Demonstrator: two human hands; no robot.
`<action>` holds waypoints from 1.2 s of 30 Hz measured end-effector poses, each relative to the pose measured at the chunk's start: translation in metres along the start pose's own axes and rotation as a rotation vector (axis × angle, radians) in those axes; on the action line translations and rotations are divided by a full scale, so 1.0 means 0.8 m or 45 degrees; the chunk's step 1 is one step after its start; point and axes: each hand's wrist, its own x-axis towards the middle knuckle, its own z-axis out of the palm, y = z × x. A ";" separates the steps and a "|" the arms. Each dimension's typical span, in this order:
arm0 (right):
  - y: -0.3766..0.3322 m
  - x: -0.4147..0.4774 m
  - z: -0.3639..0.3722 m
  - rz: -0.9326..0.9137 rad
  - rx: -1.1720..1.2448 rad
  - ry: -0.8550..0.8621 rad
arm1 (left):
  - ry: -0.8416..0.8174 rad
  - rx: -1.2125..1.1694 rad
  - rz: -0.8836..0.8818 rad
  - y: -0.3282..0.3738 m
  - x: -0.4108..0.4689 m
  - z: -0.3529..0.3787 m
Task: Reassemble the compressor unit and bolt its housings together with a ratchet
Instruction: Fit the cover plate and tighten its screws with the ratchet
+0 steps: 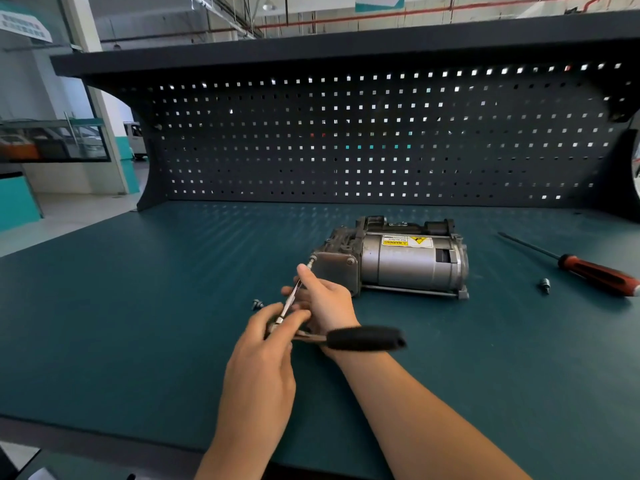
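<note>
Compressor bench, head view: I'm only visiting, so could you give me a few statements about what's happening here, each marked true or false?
1. The compressor rests on the green mat. True.
2. The right hand holds the screwdriver. False: the screwdriver lies untouched on the mat, right of the compressor. The right hand holds the extension bar of the ratchet.
3. The left hand grips the ratchet near its head. True.
4. The compressor's warning label is red. False: it is yellow and white.
5. A small loose bolt lies on the mat, left of the hands. True.
</note>
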 end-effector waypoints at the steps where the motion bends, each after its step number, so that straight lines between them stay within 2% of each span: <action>1: -0.001 0.000 0.000 -0.005 -0.018 0.000 | -0.002 0.054 0.029 0.000 -0.001 0.002; 4: 0.000 0.000 0.000 -0.016 -0.052 -0.018 | 0.009 -0.014 0.049 0.000 -0.001 0.003; 6: 0.001 0.001 0.000 -0.002 -0.028 -0.019 | 0.011 -0.168 -0.052 0.000 0.001 0.000; 9: 0.001 0.002 0.000 0.041 -0.051 -0.024 | -0.056 -0.403 -0.365 0.000 0.005 -0.001; 13: -0.003 0.000 0.001 0.059 -0.078 -0.037 | -0.091 -1.005 -0.870 0.000 0.022 -0.006; 16: -0.001 0.000 0.002 0.061 -0.126 -0.052 | -0.045 -1.279 -1.062 -0.006 0.032 -0.016; 19: 0.001 0.001 0.002 0.046 -0.150 -0.062 | -0.001 -1.193 -0.968 -0.008 0.025 -0.013; 23: 0.001 0.002 0.000 0.057 -0.122 -0.060 | -0.048 -0.597 -0.446 -0.002 0.010 -0.003; 25: 0.001 0.001 -0.002 0.067 -0.124 -0.061 | -0.058 -0.477 -0.312 0.002 0.009 -0.004; 31: 0.002 0.002 -0.003 0.070 -0.154 -0.075 | -0.002 -0.330 -0.198 -0.002 0.006 -0.002; 36: 0.005 0.002 -0.003 0.049 -0.183 -0.079 | -0.006 -0.193 -0.198 -0.001 0.005 0.001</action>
